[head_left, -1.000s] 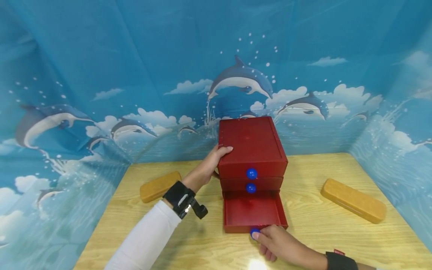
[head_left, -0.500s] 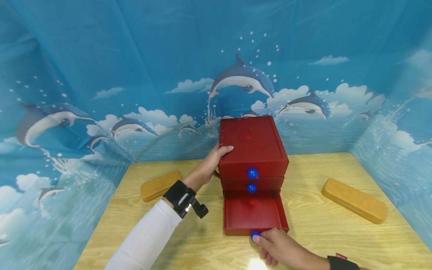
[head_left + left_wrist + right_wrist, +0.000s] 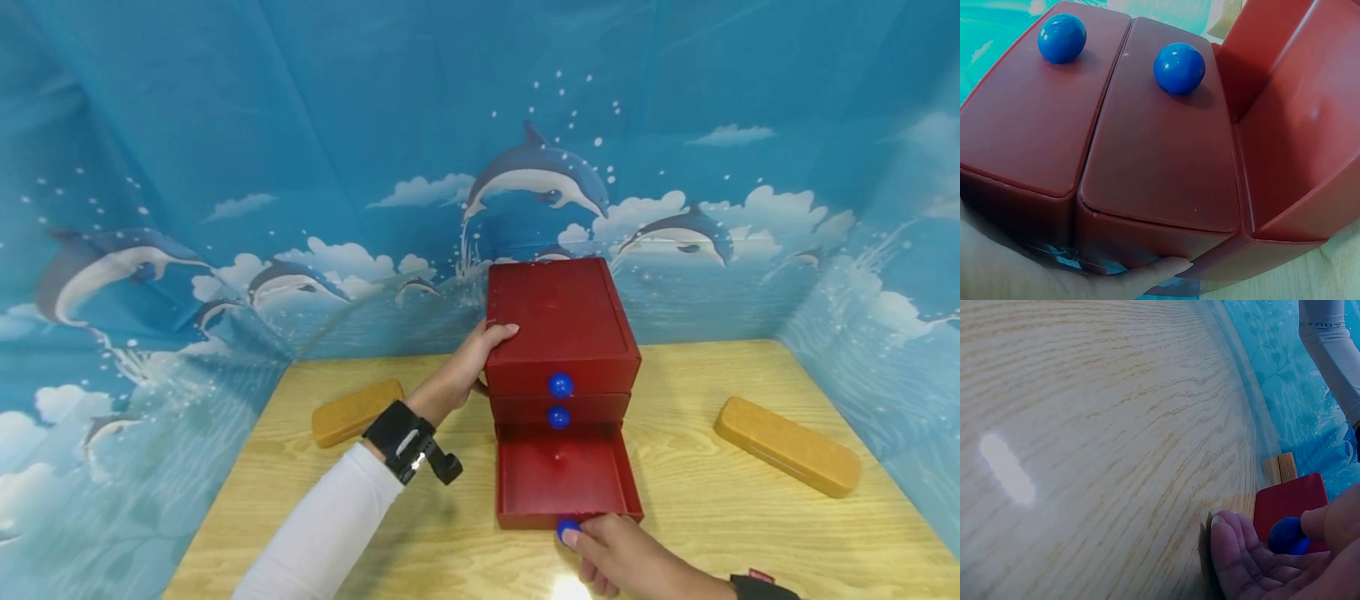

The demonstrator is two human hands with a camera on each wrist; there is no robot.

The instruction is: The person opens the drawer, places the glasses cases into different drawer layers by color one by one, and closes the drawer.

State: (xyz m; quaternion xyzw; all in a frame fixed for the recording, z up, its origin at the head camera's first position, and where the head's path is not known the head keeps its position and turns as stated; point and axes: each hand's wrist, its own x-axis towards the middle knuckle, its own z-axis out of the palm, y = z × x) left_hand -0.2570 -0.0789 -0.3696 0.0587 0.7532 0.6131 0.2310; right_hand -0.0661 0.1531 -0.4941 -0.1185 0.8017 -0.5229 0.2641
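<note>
A red chest of three stacked drawers (image 3: 555, 317) stands on the table, with round blue knobs on its fronts. Its bottom drawer (image 3: 558, 483) is pulled out and shows a bare red inside; the upper two are closed. My left hand (image 3: 472, 358) grips the chest's left side, thumb over the top edge. In the left wrist view its fingers (image 3: 1147, 275) lie along the side wall. My right hand (image 3: 622, 550) pinches the bottom drawer's blue knob (image 3: 567, 528) between thumb and finger. The right wrist view shows that knob (image 3: 1288, 536) against the thumb, other fingers loosely curled.
A tan oblong case (image 3: 356, 412) lies on the wooden table (image 3: 442, 542) left of the chest, behind my left forearm. Another tan case (image 3: 787, 446) lies to the right. A blue dolphin-print cloth (image 3: 375, 125) hangs behind and at both sides.
The bottom drawer has come slightly further out toward me, with my right hand holding its knob throughout. My left hand stays on the chest's side.
</note>
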